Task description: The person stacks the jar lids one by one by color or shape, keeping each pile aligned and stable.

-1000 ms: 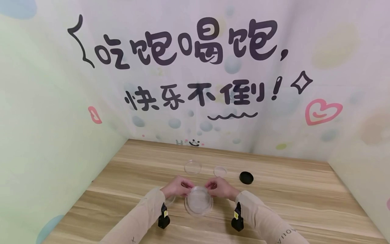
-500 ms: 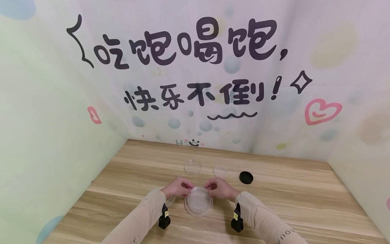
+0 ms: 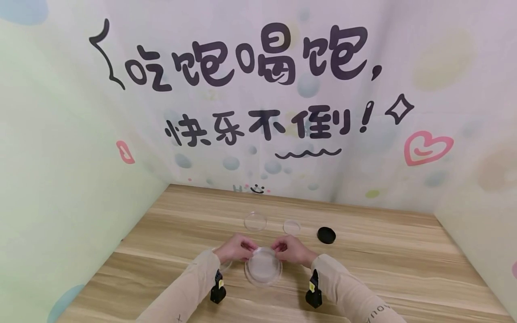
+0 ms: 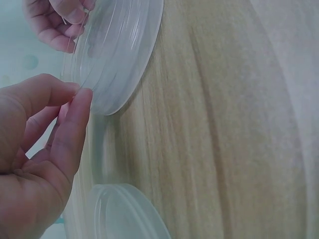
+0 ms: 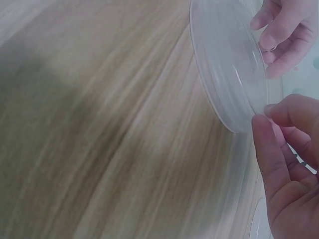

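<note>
A clear, shallow round dish (image 3: 264,265) sits at the middle of the table, above a wider clear round piece (image 3: 262,284) whose rim shows around it. My left hand (image 3: 238,248) pinches the upper dish's rim at its far left side between thumb and fingertips. At the far right side of the same rim, my right hand (image 3: 294,249) holds it the same way. Both wrist views show the clear walls (image 4: 127,55) nested closely, so how far the upper dish stands from the lower one I cannot tell. Another clear round dish (image 4: 127,216) lies beside my left hand, partly hidden.
Beyond the hands lie a clear round piece (image 3: 256,221), a smaller clear one (image 3: 291,227) and a black round lid (image 3: 326,235). A printed cloth wall (image 3: 258,170) closes off the back of the wooden table (image 3: 404,269).
The upper dish shifts very slightly between my fingers. Both hands keep nearly the same place and hold.
</note>
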Demonstrator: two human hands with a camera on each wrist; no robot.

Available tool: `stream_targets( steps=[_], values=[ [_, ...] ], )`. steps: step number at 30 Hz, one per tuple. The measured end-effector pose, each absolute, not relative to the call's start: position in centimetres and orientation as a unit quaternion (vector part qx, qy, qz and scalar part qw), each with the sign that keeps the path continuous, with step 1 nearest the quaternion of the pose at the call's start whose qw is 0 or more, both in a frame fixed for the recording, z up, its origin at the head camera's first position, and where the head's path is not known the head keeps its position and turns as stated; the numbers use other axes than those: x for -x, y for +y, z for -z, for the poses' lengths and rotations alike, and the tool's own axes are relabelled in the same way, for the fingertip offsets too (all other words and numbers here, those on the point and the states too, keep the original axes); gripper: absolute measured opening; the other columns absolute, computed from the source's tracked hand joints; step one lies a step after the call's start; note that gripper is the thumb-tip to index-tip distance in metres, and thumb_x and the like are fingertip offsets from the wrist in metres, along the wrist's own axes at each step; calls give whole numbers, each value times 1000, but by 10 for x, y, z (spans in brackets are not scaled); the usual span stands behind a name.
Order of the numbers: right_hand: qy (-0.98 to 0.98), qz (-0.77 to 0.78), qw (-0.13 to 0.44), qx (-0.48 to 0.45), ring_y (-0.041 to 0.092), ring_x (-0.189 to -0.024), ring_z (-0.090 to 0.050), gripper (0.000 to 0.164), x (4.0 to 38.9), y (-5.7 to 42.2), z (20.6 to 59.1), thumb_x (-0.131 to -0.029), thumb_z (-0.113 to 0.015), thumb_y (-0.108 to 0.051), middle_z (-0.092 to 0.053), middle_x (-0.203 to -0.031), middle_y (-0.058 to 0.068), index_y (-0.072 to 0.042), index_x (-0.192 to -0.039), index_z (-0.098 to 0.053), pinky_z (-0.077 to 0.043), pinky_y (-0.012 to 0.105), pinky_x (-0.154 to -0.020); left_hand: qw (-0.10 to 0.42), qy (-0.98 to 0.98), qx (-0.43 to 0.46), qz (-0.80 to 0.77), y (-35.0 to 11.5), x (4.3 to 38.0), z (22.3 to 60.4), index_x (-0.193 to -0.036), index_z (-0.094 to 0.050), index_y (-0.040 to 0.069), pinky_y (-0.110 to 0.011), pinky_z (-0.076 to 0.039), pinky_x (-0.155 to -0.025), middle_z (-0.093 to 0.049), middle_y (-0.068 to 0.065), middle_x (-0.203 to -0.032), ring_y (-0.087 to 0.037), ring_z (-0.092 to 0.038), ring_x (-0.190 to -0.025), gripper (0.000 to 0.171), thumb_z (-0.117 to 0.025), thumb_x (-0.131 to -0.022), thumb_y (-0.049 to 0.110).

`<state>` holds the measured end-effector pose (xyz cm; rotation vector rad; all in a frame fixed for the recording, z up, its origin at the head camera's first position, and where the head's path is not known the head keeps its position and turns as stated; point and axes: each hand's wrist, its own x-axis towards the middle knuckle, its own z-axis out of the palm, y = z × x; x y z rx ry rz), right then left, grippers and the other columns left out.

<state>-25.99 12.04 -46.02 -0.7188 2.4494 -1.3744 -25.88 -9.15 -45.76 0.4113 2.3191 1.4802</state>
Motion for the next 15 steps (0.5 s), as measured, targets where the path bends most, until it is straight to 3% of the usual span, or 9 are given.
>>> stream_targets(
  steps=[15],
  values=[
    [841, 469, 132, 236, 11, -64, -51, 16, 258, 121, 458, -75, -61, 5, -58, -75, 6, 9, -90, -60, -48, 22, -53, 195, 822, -132, -519, -91, 261, 459, -96, -62, -6, -27, -52, -61, -60, -5, -80, -12, -55, -70, 23, -61, -73, -9]
  ],
)
